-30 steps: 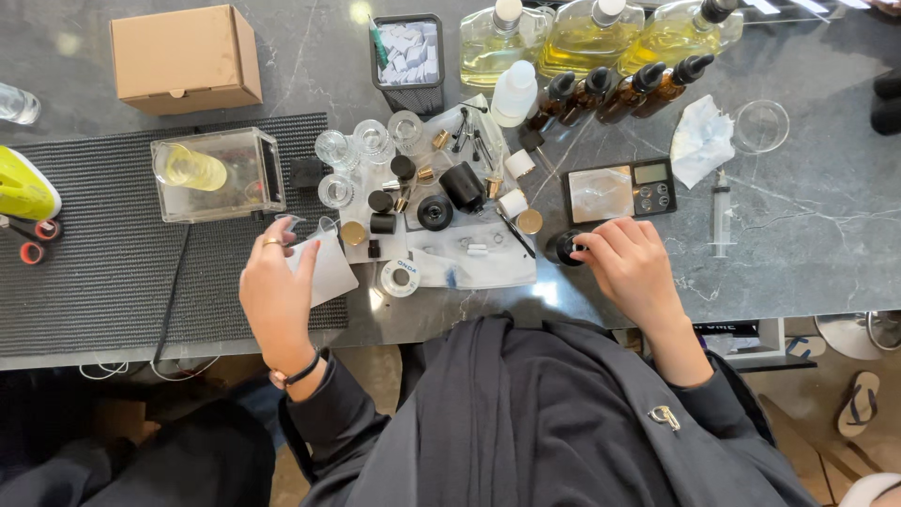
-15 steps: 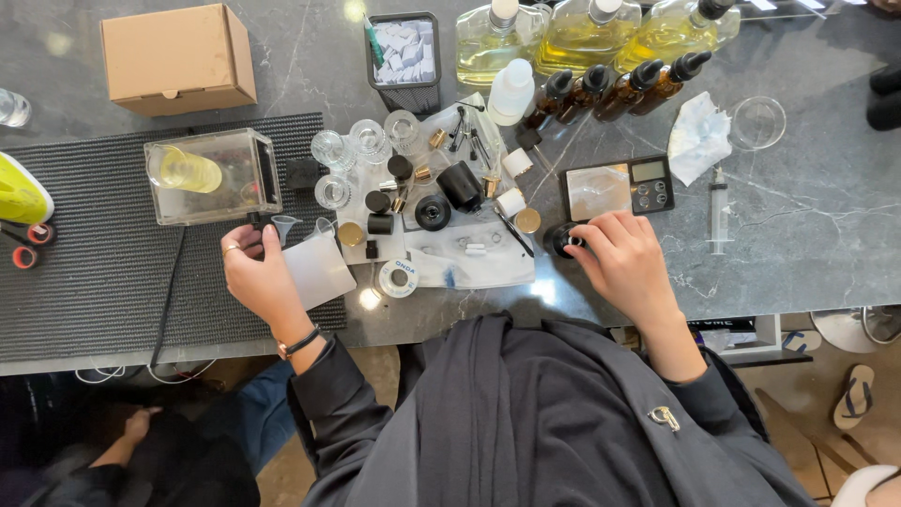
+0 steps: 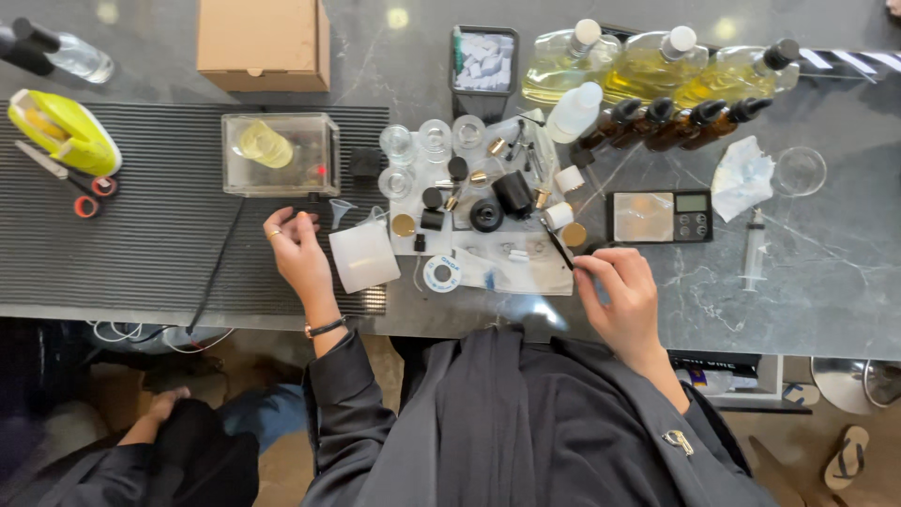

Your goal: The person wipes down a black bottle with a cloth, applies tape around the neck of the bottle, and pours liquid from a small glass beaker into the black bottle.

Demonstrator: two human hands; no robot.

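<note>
— Fingers first: what is the left hand [image 3: 298, 246] doing?

— Curled, fingertips pinched on a small dark thing at the edge of the ribbed black mat [image 3: 141, 235], just below the clear plastic box [image 3: 279, 154]. What the dark thing is, I cannot tell. A small clear funnel [image 3: 340, 208] sits just right of those fingertips, and a frosted white square container [image 3: 364, 255] lies just beside the hand, toward the person's right.

— And the right hand [image 3: 619, 293]?

— Palm down on the grey stone surface [image 3: 826, 282], wrist bent, thumb and forefinger closed on the near end of a thin black stick-like tool [image 3: 557, 246]. Its long axis runs diagonally, up and to the left from the fingers, over the white sheet [image 3: 511, 272].

— Which hand is nearer the scale?

— The right; the small digital scale [image 3: 659, 216] is just above it, apart from the fingers. A syringe [image 3: 754, 249] lies further right.

— Forearms?

— Both reach forward from the dark sleeves, elbows tucked near the body.
</note>
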